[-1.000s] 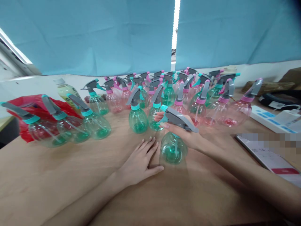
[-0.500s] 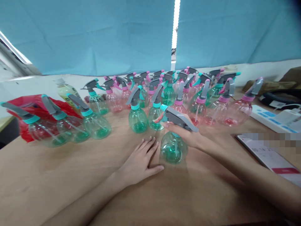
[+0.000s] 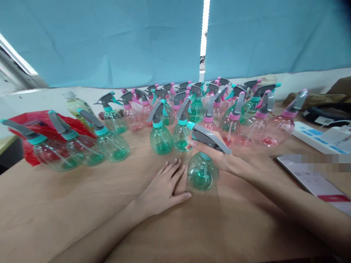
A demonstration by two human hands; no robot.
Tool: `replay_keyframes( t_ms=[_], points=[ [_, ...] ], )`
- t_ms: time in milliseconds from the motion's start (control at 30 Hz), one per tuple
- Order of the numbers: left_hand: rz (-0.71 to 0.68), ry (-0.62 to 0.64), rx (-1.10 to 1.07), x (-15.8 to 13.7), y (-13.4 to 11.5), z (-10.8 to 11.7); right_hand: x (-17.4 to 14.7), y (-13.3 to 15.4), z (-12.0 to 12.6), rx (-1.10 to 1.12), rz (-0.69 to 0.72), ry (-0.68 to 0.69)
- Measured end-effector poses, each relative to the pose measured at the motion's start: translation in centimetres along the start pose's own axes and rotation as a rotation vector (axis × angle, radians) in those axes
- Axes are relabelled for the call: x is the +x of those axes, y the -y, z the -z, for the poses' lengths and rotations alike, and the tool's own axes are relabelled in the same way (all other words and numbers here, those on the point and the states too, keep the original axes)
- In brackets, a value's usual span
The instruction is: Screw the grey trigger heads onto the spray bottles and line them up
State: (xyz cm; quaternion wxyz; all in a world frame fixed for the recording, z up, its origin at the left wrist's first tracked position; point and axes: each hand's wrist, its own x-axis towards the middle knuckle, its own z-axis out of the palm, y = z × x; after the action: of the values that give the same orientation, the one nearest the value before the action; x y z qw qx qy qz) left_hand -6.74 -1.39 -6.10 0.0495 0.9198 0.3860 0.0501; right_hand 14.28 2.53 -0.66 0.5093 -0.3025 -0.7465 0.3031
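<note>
My right hand is wrapped round the neck and trigger of a green spray bottle with a grey and turquoise head. This bottle stands upright on the wooden table, its nozzle pointing left and away. The trigger itself is mostly hidden behind my fingers. Palm down on the tabletop, my left hand rests with its fingers spread, just left of the bottle and holding nothing. Two more green spray bottles, one and another, stand just beyond my hands.
Pink and green spray bottles crowd the back of the table. Several green ones stand at left before a red plastic bag and a drink bottle. On the right are a phone, a power strip and a black coil.
My right fingers have drawn in toward the bottle's neck, squeezing the trigger. The bottle and my left hand have stayed in place.
</note>
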Motion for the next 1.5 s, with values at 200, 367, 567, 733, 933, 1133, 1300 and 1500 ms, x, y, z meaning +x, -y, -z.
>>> replay_keyframes(
  t_ms=[200, 367, 567, 733, 933, 1133, 1300, 1500],
  points=[
    [0.019, 0.008, 0.001, 0.0, 0.0, 0.1, 0.0, -0.4, -0.1, 0.022, -0.022, 0.001],
    [0.026, 0.023, -0.001, 0.0, -0.2, 0.3, -0.2, -0.2, 0.0, 0.019, -0.007, -0.007],
    [0.021, 0.022, 0.007, 0.0, -0.2, 0.3, -0.3, 0.6, 0.2, -0.011, -0.018, 0.010],
    [0.025, 0.019, -0.010, -0.1, -0.2, 0.3, -0.4, 1.2, 0.3, 0.077, -0.081, 0.011],
    [0.025, -0.008, -0.021, -0.1, -0.1, -0.1, -0.7, 0.9, -0.2, 0.142, -0.074, -0.049],
    [0.035, 0.010, -0.017, 0.0, -0.2, -0.2, -0.6, 1.0, -0.3, 0.080, -0.091, -0.086],
    [0.041, 0.012, -0.019, 0.1, -0.3, -0.2, -0.7, 0.6, -0.3, 0.116, -0.056, -0.079],
    [0.041, -0.012, -0.026, 0.1, -0.3, -0.1, -0.9, 0.1, -0.5, 0.074, -0.085, -0.109]
  ],
)
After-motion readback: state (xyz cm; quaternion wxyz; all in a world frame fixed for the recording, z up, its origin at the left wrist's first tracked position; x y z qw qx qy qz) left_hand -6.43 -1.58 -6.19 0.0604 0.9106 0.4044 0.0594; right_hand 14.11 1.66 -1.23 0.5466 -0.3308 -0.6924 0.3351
